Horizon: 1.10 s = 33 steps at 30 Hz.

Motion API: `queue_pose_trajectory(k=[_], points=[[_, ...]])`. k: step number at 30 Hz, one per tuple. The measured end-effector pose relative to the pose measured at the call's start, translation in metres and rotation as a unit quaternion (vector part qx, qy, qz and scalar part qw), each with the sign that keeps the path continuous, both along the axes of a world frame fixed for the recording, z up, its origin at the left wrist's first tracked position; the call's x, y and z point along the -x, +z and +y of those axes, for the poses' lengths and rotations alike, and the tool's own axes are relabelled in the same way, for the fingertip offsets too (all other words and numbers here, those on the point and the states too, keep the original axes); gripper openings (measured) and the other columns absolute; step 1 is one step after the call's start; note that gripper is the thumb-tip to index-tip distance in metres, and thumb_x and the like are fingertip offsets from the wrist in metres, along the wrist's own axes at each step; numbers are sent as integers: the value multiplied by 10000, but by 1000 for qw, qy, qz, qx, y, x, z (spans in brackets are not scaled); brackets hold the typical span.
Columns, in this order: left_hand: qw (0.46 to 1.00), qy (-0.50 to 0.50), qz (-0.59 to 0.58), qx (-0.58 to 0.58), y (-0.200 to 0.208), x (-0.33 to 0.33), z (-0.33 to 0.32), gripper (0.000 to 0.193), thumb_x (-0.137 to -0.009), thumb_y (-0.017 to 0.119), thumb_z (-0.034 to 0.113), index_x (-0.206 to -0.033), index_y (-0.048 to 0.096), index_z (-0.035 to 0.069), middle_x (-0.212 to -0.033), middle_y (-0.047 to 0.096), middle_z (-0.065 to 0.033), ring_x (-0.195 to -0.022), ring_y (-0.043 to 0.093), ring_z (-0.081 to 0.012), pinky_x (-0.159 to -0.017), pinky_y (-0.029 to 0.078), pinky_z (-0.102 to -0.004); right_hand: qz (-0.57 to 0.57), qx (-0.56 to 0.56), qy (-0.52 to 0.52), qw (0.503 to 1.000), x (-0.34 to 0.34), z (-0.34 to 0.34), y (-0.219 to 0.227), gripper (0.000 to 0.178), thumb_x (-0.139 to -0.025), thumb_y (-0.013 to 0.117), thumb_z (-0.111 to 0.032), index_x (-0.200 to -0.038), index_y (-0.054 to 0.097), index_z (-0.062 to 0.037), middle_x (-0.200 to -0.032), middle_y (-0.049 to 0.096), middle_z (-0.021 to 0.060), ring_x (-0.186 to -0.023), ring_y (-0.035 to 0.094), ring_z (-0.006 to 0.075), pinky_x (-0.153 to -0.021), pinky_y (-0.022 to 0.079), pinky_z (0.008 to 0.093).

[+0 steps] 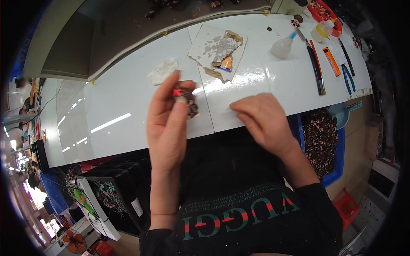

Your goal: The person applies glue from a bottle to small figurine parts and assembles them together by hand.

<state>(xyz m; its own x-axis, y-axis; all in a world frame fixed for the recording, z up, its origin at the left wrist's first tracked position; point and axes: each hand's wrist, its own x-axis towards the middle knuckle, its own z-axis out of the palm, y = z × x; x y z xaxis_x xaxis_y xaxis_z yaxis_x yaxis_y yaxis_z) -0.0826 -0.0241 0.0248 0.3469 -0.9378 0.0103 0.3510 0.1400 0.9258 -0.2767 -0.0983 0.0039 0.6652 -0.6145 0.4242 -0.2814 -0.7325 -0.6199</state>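
Note:
Between the thumb and fingers of my left hand (166,115) is a small dark brown figurine (190,102) with a bright red bow-like part and some pale spots. It is held just above the white table, and my fingers cover part of it. To its right, my right hand (265,121) hovers over the table near the front edge, apart from the figurine. Its fingers are curled in, with thumb and forefinger close together. Whatever they may pinch is too small or hidden to make out. Beyond the left hand lies a crumpled white tissue (163,71).
A stained white board (200,47) with a glue tube (226,64) lies ahead. At the right are a squeeze bottle (282,48), blue-handled pliers (348,80), an orange box (331,62) and a red tray (326,13). A blue bin (340,158) of small brown pieces stands below the table.

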Motion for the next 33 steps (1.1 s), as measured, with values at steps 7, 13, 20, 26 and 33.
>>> queue_pose_trajectory(k=[7,13,20,26,33], points=[[994,35,92,54,15,-26,22,426,-961,472,134,-1368,375,55,-1271,509,-132,-1086,533,-172,-892,453,-282,-51,-134,179,973,-42,70,6,364,-769,689,-106,-1112,585,-46,-1134,598,98,-1088,565,248,-883,435,360],[985,-29,172,-18,17,-28,33,406,-970,455,137,-1359,383,47,-1267,494,-119,-1131,522,-215,-945,443,-326,-136,-169,116,969,-48,55,21,350,-754,710,-72,-1074,571,-54,-1088,578,93,-981,559,248,-848,443,340],[961,-114,250,-26,9,-8,17,460,-956,498,179,-1375,341,72,-1264,483,-98,-1216,469,-242,-1028,368,-373,-154,-138,-47,977,-63,37,29,424,-685,784,-81,-1024,531,-56,-994,551,83,-944,545,237,-810,453,316],[961,-123,246,-11,4,-5,0,461,-958,495,183,-1377,338,68,-1274,477,-96,-1249,433,-231,-1033,362,-369,-158,-124,-51,978,-64,21,21,420,-677,772,-31,-1013,521,-59,-986,562,81,-913,561,227,-788,462,307],[982,-153,108,-23,-5,-14,-14,373,-973,466,168,-1314,429,24,-1258,503,-99,-1208,467,-184,-1015,380,-321,-188,-125,-33,974,-62,7,11,424,-681,733,36,-1033,512,-45,-1032,566,104,-933,567,217,-784,470,294]])
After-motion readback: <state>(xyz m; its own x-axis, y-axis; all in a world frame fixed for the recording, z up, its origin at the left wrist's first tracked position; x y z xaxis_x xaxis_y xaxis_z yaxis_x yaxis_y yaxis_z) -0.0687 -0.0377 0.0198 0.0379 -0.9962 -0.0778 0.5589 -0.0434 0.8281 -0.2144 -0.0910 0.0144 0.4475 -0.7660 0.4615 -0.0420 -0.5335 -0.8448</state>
